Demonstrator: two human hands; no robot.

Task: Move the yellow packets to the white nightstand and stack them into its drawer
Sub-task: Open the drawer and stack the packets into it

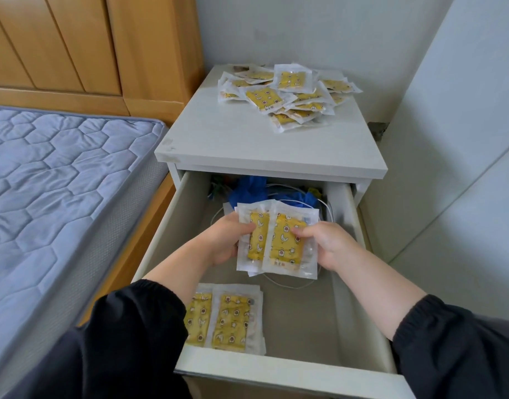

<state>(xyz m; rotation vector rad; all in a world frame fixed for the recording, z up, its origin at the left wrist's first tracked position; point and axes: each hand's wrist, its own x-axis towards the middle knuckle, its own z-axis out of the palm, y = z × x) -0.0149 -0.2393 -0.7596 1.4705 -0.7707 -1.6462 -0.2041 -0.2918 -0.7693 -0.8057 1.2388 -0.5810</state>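
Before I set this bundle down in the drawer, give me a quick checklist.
1. Drawer pulled open: ok.
2. Left hand and right hand both grip the yellow packet bundle: ok.
3. Bundle edges squared: not ok, packets fanned.
4. Bare floor beside the front packet stack: ok.
5. White cable clear of the landing spot: not ok, it loops below the bundle.

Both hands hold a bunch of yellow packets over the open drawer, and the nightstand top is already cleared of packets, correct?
Not cleared: the head view shows a loose pile of yellow packets on the nightstand top, toward its back. The left hand and right hand do hold a bunch over the open drawer.
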